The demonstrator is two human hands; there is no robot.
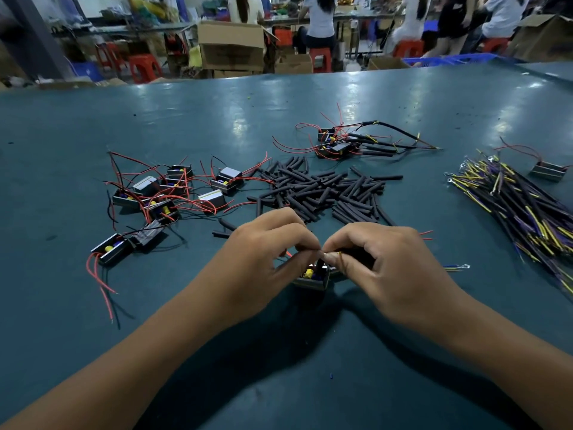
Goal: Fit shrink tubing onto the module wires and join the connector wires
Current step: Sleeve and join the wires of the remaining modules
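Pinching wires above module point(312, 276) — left hand point(263, 262) & right hand point(372, 265) grips both tight, no legible writing.

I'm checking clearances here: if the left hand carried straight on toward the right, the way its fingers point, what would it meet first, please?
Almost at once, the right hand: the left hand fingertips nearly touch its fingertips above the module. Whether they already touch is unclear.
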